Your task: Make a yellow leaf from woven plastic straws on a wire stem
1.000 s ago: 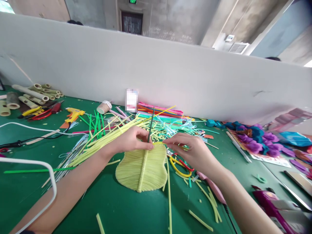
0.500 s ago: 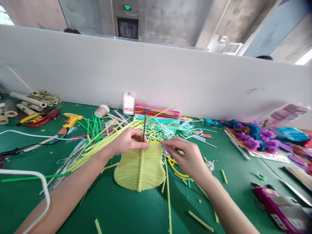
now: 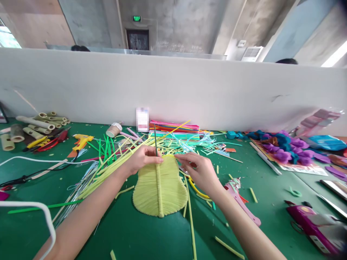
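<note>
A yellow-green leaf [image 3: 173, 187] of chenille stems, with a thick midrib, hangs in front of me just above the green table. Its dark thin stem points up and away from me. My left hand [image 3: 146, 157] is closed, thumb and fingers pinching the leaf where the stem meets the midrib. At the leaf's upper right edge, my right hand [image 3: 199, 168] is closed in a pinch on the yellow-green rim. Whether a separate strand lies between those fingertips is too small to tell.
Loose yellow-green chenille stems [image 3: 101, 180] pile up behind my left arm. A yellow glue gun [image 3: 82, 142] and bamboo tubes [image 3: 35, 122] lie at left. Pink-handled pliers [image 3: 245, 206], purple petals [image 3: 283, 156] and a magenta device [image 3: 311, 224] are on the right. A white partition [image 3: 173, 86] stands behind.
The leaf has turned slightly, its lower end swinging right and its stem tip left. Both hands keep their pinch. The camera view has shifted, and the pink pliers show beside my right arm.
</note>
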Motion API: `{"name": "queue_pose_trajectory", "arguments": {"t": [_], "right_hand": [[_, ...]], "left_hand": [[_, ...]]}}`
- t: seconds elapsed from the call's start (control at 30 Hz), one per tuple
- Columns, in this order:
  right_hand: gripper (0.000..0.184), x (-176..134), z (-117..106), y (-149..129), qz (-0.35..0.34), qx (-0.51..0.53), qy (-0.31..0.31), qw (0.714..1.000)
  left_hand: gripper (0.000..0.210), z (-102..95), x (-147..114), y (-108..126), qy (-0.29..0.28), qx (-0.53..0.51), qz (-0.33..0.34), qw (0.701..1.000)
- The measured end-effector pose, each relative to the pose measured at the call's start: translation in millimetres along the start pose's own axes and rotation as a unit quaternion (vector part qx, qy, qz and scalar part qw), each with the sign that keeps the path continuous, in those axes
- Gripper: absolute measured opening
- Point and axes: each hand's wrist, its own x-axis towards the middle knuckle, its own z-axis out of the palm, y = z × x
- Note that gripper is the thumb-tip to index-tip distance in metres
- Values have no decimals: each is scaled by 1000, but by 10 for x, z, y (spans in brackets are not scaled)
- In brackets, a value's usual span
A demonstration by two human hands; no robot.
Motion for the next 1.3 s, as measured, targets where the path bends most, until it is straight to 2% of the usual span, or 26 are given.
{"name": "queue_pose_trajectory", "arguments": {"t": [0.3, 0.53, 0.83, 1.03, 1.17, 1.3], "right_hand": [[30, 83, 195, 164, 24, 24, 5, 999], [29, 34, 247, 217, 44, 44, 10, 998], [29, -84, 341, 319, 41, 39, 38, 998], [32, 51, 237, 375, 38, 22, 79, 996], [31, 113, 154, 401, 21, 11, 62, 998], [32, 54, 171, 371, 21, 8, 51, 998]], "left_hand": [[23, -41, 86, -167, 16, -49, -12, 999], [21, -31, 118, -201, 33, -68, -14, 997], [22, -62, 152, -243, 101, -104, -8, 989], [21, -82, 142, -209, 95, -98, -12, 991], [21, -74, 123, -186, 86, -93, -9, 992], [21, -64, 119, -173, 87, -99, -9, 991]]}}
